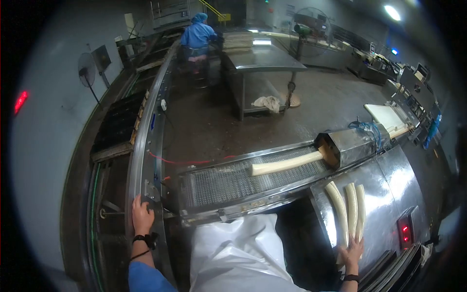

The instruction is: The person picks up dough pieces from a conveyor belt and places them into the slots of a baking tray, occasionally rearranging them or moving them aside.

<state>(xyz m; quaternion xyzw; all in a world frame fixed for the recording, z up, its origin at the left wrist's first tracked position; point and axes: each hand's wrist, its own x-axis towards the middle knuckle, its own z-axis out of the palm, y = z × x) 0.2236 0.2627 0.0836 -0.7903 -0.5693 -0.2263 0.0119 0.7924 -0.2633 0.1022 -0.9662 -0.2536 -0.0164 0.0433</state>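
My left hand (142, 217) rests on the metal side rail (137, 175) of a long conveyor, its fingers loosely bent and apart, holding nothing. At the lower right, my right hand (351, 253) has its fingers around the near ends of long, pale dough rolls (352, 209). Three of these rolls lie side by side on a shiny steel surface (389, 194), the left one curving away from the others. Another dough roll (287, 163) lies on the mesh belt (219, 185), its right end at the opening of a steel housing (357, 146).
Dark trays (121, 121) sit on the left conveyor. A red display (405, 232) and stacked metal plates (394, 272) are near my right hand. Farther off stand a steel table (262, 58), fans (86, 70) and a person in blue (197, 36). A red cord (185, 161) runs behind the belt.
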